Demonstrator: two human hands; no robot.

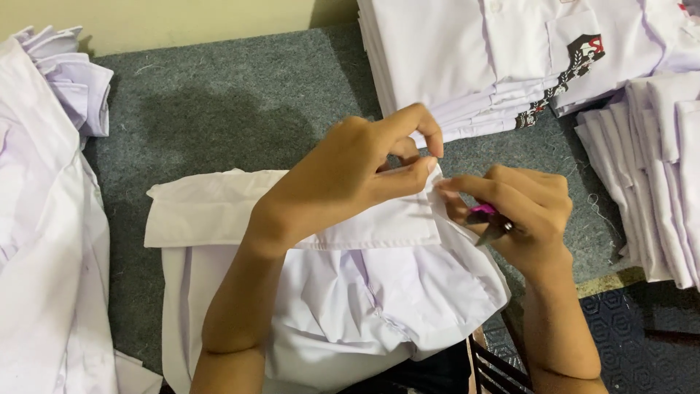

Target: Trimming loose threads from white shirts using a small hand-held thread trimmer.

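Note:
A white shirt (350, 292) lies on the grey felt table (226, 109), its collar (211, 208) spread flat across the top. My left hand (350, 171) reaches over the collar and pinches its right end between thumb and fingertips. My right hand (525, 211) touches the same collar corner with its fingertips. It also grips a small tool with a pink handle (487, 219) in its closed fingers; the tool's tip is hidden.
A tall stack of folded white shirts (510, 58) with a dark pocket emblem stands at the back right. More folded white pieces (656, 182) pile at the right edge. Loose white shirts (44, 219) lie along the left. The table's front edge drops to a dark floor (642, 335).

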